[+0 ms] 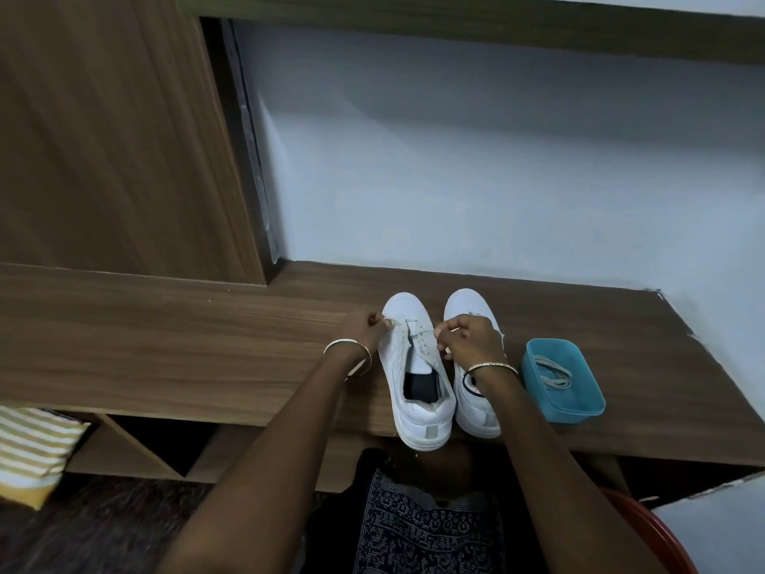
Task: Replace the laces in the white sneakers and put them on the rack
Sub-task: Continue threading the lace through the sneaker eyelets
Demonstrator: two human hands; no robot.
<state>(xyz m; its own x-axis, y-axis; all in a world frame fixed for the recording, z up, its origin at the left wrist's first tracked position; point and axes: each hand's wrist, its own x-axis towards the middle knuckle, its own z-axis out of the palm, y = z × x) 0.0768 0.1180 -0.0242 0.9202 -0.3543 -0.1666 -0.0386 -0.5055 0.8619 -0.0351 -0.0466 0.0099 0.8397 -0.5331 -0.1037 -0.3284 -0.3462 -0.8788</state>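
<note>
Two white sneakers are set side by side on a wooden worktop (165, 345), with toes pointed towards the pale wall (496, 159) and heels at the near edge. The heel of the left sneaker (418, 408) is seen to overhang that edge slightly. A white lace (418, 336) is threaded across its front eyelets, and its dark inside is exposed behind the tongue.

The left hand (364, 331) is held at the outer side of this sneaker, near the toe. Its grip is pressed together in a pinch, thumb against curled fingers, on what appears to be one end of the lace. The right hand (470, 339) is held over the gap between the two sneakers and above the front of the right sneaker (476, 408), much of which is hidden by it. Its grip is likewise curled in a pinch on the other end of the lace. Thin bangles are worn on both wrists.

Just beside the right sneaker, a blue tub (579, 408) is placed on the worktop, and a loose bundle of pale laces (552, 377) is held in it.

A tall wooden panel (103, 138) is seen at the left, behind the worktop. Below the worktop, a striped cushion (33, 449) is visible at the left and a red curved rim (654, 532) at the right. A dark patterned garment (414, 532) is seen on the person's lap.
</note>
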